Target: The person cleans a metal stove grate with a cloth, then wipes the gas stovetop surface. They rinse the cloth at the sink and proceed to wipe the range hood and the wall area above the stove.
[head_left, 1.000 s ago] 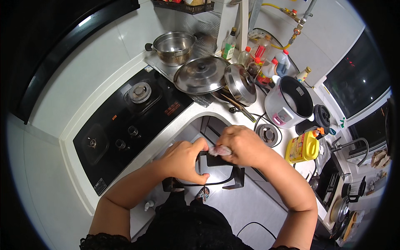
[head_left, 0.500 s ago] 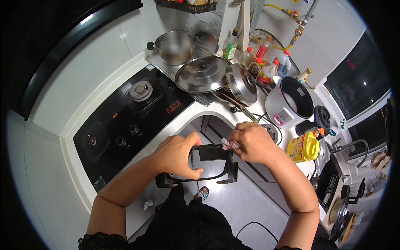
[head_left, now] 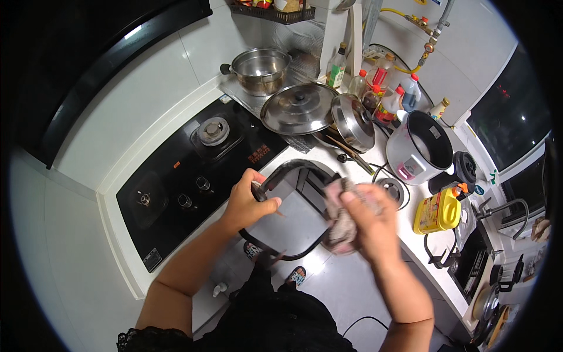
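A black metal pan support [head_left: 304, 254] is held up in front of me, above the floor, tilted so that its ring opening faces me. My left hand [head_left: 247, 202] grips its left side, thumb and fingers closed round the rim. On the opposite side, my right hand [head_left: 374, 226] is closed on a crumpled pinkish-grey cloth [head_left: 340, 220], which lies against the ring's right edge. That hand and the cloth are smeared by motion. Behind and to the left lies the black gas hob [head_left: 170, 164], its burners bare.
On the counter stand a steel pot [head_left: 261, 73], a large lid [head_left: 299, 108], a white rice cooker [head_left: 419, 149], and a yellow jug [head_left: 437, 211]. A second pan support [head_left: 440, 261] lies near the sink. Several bottles [head_left: 390, 102] crowd the corner.
The pan support has tilted, so its ring now opens toward me. My right hand has shifted from its far edge to its right side, with more cloth showing. The head view has moved slightly.
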A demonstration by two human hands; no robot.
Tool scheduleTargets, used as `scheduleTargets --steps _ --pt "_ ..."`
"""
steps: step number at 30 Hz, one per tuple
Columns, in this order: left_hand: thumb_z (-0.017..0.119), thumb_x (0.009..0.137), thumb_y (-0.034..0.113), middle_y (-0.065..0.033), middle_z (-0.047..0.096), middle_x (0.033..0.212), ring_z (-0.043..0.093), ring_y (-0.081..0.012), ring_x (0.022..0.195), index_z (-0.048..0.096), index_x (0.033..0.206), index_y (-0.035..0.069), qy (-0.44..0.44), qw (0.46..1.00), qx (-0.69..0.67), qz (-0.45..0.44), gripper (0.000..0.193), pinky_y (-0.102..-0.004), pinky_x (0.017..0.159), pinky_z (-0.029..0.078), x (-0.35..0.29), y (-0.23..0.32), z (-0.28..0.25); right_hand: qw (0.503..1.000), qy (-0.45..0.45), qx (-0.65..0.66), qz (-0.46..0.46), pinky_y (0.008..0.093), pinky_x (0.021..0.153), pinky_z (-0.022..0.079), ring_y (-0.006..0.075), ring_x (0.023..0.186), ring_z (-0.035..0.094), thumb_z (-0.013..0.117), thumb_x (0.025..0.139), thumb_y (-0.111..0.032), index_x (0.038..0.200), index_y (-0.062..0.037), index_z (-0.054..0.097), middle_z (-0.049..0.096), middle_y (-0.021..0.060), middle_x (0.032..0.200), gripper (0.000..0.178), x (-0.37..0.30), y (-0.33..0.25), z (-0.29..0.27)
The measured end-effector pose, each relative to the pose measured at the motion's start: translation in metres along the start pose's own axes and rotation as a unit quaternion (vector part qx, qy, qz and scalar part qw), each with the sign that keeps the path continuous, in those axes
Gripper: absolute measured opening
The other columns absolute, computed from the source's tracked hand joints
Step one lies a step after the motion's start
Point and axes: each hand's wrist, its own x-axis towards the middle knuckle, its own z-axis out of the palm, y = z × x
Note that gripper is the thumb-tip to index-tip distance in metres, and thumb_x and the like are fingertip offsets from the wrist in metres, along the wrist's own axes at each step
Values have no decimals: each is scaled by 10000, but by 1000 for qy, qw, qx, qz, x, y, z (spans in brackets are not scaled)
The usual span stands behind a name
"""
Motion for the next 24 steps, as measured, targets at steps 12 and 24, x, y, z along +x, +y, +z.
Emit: scheduleTargets --steps 12,24 --pt "670 730 113 -9 536 763 467 -55 623 460 1036 47 165 975 -125 82 376 -219 563 401 -9 -31 25 964 -2 206 170 329 688 537 201 787 640 561 946 -203 1072 8 582 652 98 912 247 54 69 53" --pt "767 614 181 -101 631 746 632 -171 647 426 1005 10 121 973 49 192 546 -297 622 510 -18 -18 23 973 -59 201 101 276 637 510 156 706 626 648 864 -148 975 14 614 651 77 851 199 62 105 59"
